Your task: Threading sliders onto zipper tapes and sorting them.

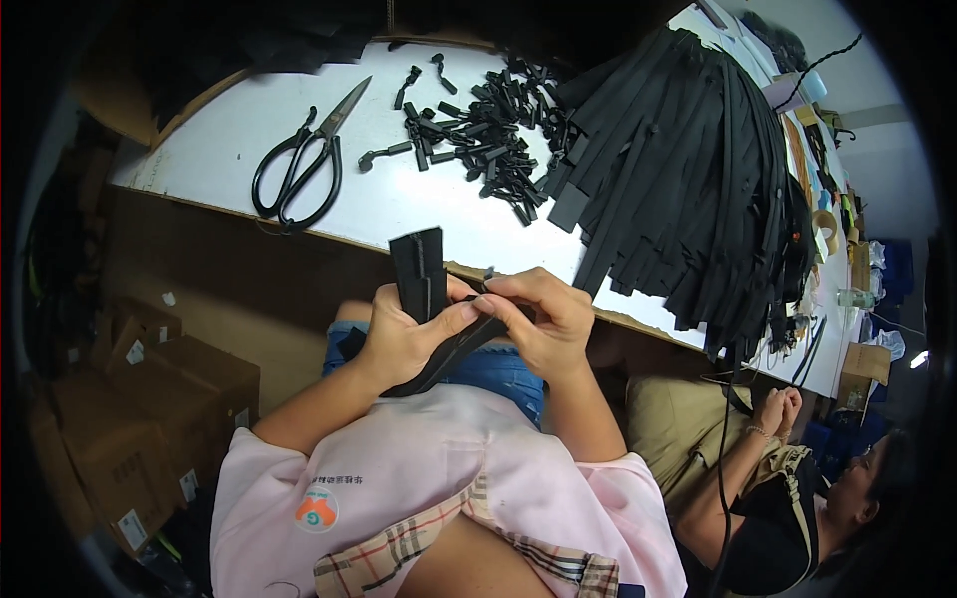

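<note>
A long black zipper strip [420,267] is folded between my hands in front of my lap, one end standing up and a lower stretch hanging in a loop. My left hand [404,334] is closed around it, thumb pressed on the strip. My right hand [550,317] pinches the strip close to the left thumb. A small dark tip [488,273] shows above the right fingers; what it belongs to is mostly hidden. Beyond my hands, a pile of small black zipper sliders with pulls [488,130] lies on the white table [214,145].
Black-handled scissors [299,174] lie on the table's left part, blades pointing away. A thick bundle of black strips [688,189] drapes over the near edge at right. Cardboard boxes [150,419] stand at lower left. Another person [768,488] sits at right, hands together.
</note>
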The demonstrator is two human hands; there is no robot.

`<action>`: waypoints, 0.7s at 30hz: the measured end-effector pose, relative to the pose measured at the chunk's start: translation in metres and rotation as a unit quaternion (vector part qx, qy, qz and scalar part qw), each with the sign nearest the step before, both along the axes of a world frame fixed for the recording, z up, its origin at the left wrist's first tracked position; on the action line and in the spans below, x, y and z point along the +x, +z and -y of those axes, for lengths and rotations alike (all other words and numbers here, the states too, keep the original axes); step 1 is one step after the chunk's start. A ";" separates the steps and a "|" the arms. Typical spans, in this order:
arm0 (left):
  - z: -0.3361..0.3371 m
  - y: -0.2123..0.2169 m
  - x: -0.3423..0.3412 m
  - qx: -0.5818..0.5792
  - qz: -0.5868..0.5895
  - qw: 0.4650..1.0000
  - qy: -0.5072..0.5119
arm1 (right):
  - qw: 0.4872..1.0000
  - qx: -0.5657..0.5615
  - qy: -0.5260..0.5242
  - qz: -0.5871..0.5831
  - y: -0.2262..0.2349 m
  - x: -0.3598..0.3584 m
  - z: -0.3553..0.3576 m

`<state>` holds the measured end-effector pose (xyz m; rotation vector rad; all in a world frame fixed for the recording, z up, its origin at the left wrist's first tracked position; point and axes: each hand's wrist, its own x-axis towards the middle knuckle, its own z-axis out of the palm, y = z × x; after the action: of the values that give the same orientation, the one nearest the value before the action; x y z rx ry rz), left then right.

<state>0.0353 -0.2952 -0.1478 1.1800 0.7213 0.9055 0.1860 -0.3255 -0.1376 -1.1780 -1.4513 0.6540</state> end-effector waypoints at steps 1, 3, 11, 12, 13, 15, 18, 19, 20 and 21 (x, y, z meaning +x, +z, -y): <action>-0.001 0.001 0.000 0.000 -0.001 1.000 -0.001 | 1.000 0.000 -0.001 -0.001 0.001 0.002 -0.001; -0.002 0.004 -0.001 -0.031 -0.004 0.998 -0.048 | 0.988 0.076 0.016 0.133 0.006 0.005 -0.002; 0.004 0.006 0.004 -0.028 0.017 0.999 0.015 | 0.953 -0.137 0.054 -0.264 -0.006 -0.004 0.018; 0.003 0.004 0.004 -0.004 0.006 1.000 0.016 | 0.941 -0.181 0.029 -0.286 -0.005 -0.008 0.022; 0.003 0.007 0.003 -0.005 0.005 1.000 0.015 | 0.925 -0.226 0.000 -0.307 0.000 -0.014 0.025; 0.001 0.015 0.004 -0.152 0.091 0.984 -0.019 | 0.906 -0.212 0.030 -0.364 -0.006 -0.010 0.024; -0.004 0.012 -0.002 -0.196 0.088 0.975 -0.053 | 0.761 -0.331 0.110 -0.547 -0.002 -0.007 0.023; -0.004 0.011 -0.003 -0.215 0.083 0.970 -0.075 | 0.760 -0.331 0.110 -0.548 -0.001 -0.005 0.023; -0.004 0.010 -0.004 -0.215 0.083 0.970 -0.075 | 0.742 -0.345 0.128 -0.560 -0.001 -0.003 0.023; -0.004 0.009 -0.004 -0.190 0.068 0.976 -0.079 | 0.723 -0.359 0.147 -0.572 -0.001 -0.001 0.024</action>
<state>0.0317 -0.2910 -0.1384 0.8143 0.6439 0.6709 0.1851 -0.3491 -0.1381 -0.7373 -0.2463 1.8744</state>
